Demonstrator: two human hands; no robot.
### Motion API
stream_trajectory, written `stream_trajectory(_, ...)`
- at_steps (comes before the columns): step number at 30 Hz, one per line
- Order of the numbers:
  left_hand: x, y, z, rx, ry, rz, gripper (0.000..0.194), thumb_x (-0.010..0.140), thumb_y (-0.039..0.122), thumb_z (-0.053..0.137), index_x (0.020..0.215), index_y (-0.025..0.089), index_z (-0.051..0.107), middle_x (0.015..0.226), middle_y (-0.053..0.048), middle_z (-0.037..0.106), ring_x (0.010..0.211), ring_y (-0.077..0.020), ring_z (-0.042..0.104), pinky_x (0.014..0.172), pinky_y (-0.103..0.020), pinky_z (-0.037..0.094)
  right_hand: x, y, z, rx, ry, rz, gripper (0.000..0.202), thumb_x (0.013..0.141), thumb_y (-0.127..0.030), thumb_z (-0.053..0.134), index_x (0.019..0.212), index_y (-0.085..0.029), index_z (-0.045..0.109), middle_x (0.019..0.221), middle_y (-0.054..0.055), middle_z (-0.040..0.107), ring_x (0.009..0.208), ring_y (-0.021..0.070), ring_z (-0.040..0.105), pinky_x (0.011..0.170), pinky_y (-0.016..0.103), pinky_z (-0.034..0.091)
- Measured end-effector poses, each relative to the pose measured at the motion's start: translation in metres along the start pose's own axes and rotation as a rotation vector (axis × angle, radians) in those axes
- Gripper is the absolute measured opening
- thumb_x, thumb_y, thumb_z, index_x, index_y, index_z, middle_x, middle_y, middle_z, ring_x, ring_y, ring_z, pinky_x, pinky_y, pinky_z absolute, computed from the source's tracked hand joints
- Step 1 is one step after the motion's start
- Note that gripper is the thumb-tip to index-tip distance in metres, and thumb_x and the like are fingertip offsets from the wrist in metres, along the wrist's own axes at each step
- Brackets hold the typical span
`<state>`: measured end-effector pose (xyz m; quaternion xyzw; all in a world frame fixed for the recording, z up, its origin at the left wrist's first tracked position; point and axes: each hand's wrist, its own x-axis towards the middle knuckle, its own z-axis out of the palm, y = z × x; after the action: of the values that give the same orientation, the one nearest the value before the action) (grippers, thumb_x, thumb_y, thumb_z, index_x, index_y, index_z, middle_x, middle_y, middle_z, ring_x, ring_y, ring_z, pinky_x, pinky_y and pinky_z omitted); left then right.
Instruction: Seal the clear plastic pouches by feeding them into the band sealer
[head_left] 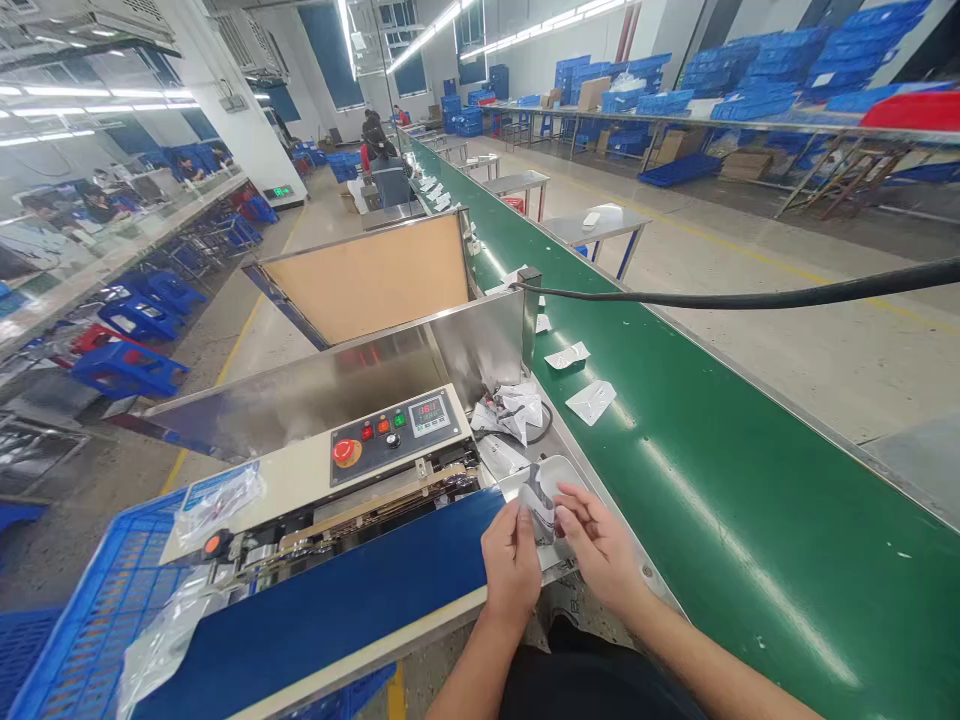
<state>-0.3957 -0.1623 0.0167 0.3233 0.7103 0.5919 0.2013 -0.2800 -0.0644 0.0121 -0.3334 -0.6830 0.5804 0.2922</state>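
Observation:
A small white and grey foil pouch (538, 497) is held up in front of me. My left hand (513, 562) pinches its left edge between thumb and fingers. At the pouch's right edge, my right hand (598, 545) has its thumb and fingers closed together. Behind the pouch lies a white tray (561, 470), partly hidden by the hands. Just beyond it is a pile of white pouches (511, 412). To the left stands a band sealing machine with a blue belt (337, 595) and a control panel (397, 435).
A green conveyor belt (697, 480) runs along my right, with loose pouches (592, 402) on it. A metal partition (390, 365) rises behind the machine. A black cable (720, 297) crosses above the conveyor. A blue crate (112, 600) sits at the machine's left end.

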Motion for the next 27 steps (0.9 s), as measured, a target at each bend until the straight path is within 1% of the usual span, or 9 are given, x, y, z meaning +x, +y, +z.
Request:
stream_trajectory(3, -0.001, -0.02, -0.01, -0.015, 0.0, -0.149, 0.054, 0.104, 0.06, 0.054, 0.073, 0.019, 0.07, 0.066, -0.003, 0.062, 0.064, -0.0174, 0.054, 0.064, -0.027, 0.043, 0.02, 0.01, -0.003, -0.069, -0.054, 0.126, 0.047, 0.09, -0.065, 0.071, 0.093, -0.019, 0.079, 0.073, 0.006, 0.073, 0.062, 0.0191, 0.063, 0.059, 0.03, 0.053)
stream_trajectory(6, 0.012, -0.047, -0.012, -0.206, 0.131, -0.453, 0.055, 0.089, 0.068, 0.071, 0.065, 0.019, 0.065, 0.055, 0.001, 0.052, 0.059, -0.0165, 0.051, 0.059, -0.027, 0.04, 0.045, 0.023, 0.003, -0.021, 0.003, 0.316, 0.047, 0.082, -0.065, 0.076, 0.078, -0.018, 0.073, 0.057, 0.001, 0.063, 0.049, 0.0149, 0.053, 0.048, 0.027, 0.043)
stream_trajectory(8, 0.024, -0.063, -0.012, -0.322, 0.214, -0.578, 0.054, 0.081, 0.069, 0.077, 0.067, 0.018, 0.067, 0.054, 0.002, 0.051, 0.058, -0.0171, 0.052, 0.059, -0.027, 0.042, 0.059, 0.031, 0.015, 0.054, 0.018, 0.423, 0.044, 0.077, -0.062, 0.079, 0.075, -0.018, 0.07, 0.054, 0.0, 0.061, 0.045, 0.0128, 0.05, 0.044, 0.025, 0.039)
stream_trajectory(13, 0.041, -0.083, -0.029, -0.366, 0.311, -0.608, 0.053, 0.074, 0.068, 0.083, 0.07, 0.016, 0.071, 0.053, 0.003, 0.052, 0.055, -0.0167, 0.054, 0.06, -0.029, 0.045, 0.084, 0.036, 0.055, 0.105, -0.019, 0.479, 0.032, 0.077, -0.047, 0.08, 0.068, -0.019, 0.066, 0.051, -0.002, 0.06, 0.043, 0.0101, 0.05, 0.043, 0.021, 0.04)
stream_trajectory(17, 0.036, -0.089, -0.054, -0.363, 0.388, -0.607, 0.054, 0.07, 0.068, 0.086, 0.072, 0.016, 0.072, 0.055, 0.003, 0.053, 0.057, -0.0168, 0.055, 0.061, -0.029, 0.045, 0.09, 0.034, 0.083, 0.074, -0.107, 0.509, 0.027, 0.08, -0.039, 0.081, 0.069, -0.019, 0.068, 0.052, -0.001, 0.063, 0.043, 0.0108, 0.055, 0.044, 0.02, 0.047)
stream_trajectory(20, 0.028, -0.09, -0.072, -0.353, 0.442, -0.614, 0.057, 0.07, 0.071, 0.084, 0.07, 0.015, 0.071, 0.054, 0.004, 0.051, 0.054, -0.0144, 0.049, 0.058, -0.028, 0.04, 0.087, 0.033, 0.093, 0.153, -0.206, 0.537, 0.025, 0.079, -0.038, 0.086, 0.072, -0.018, 0.072, 0.059, 0.003, 0.069, 0.05, 0.0126, 0.063, 0.051, 0.022, 0.055)
stream_trajectory(22, 0.023, -0.089, -0.085, -0.34, 0.47, -0.629, 0.058, 0.07, 0.072, 0.082, 0.069, 0.015, 0.07, 0.052, 0.004, 0.049, 0.052, -0.0134, 0.046, 0.055, -0.027, 0.037, 0.089, 0.038, 0.084, 0.221, -0.232, 0.529, 0.029, 0.077, -0.042, 0.089, 0.076, -0.017, 0.074, 0.066, 0.005, 0.073, 0.055, 0.0135, 0.066, 0.054, 0.023, 0.058)
stream_trajectory(24, 0.017, -0.089, -0.101, -0.3, 0.506, -0.636, 0.057, 0.072, 0.071, 0.081, 0.072, 0.015, 0.073, 0.055, 0.002, 0.055, 0.054, -0.0156, 0.051, 0.055, -0.027, 0.04, 0.1, 0.05, 0.059, 0.222, -0.178, 0.512, 0.039, 0.078, -0.054, 0.087, 0.083, -0.017, 0.075, 0.069, 0.006, 0.073, 0.052, 0.0139, 0.063, 0.051, 0.025, 0.055)
stream_trajectory(27, 0.002, -0.088, -0.128, -0.096, 0.648, -0.63, 0.049, 0.075, 0.062, 0.081, 0.087, 0.015, 0.08, 0.082, -0.008, 0.076, 0.079, -0.0263, 0.07, 0.069, -0.033, 0.053, 0.141, 0.085, -0.005, 0.022, 0.087, 0.468, 0.051, 0.083, -0.068, 0.076, 0.091, -0.017, 0.077, 0.069, 0.006, 0.073, 0.052, 0.0171, 0.061, 0.05, 0.029, 0.05)
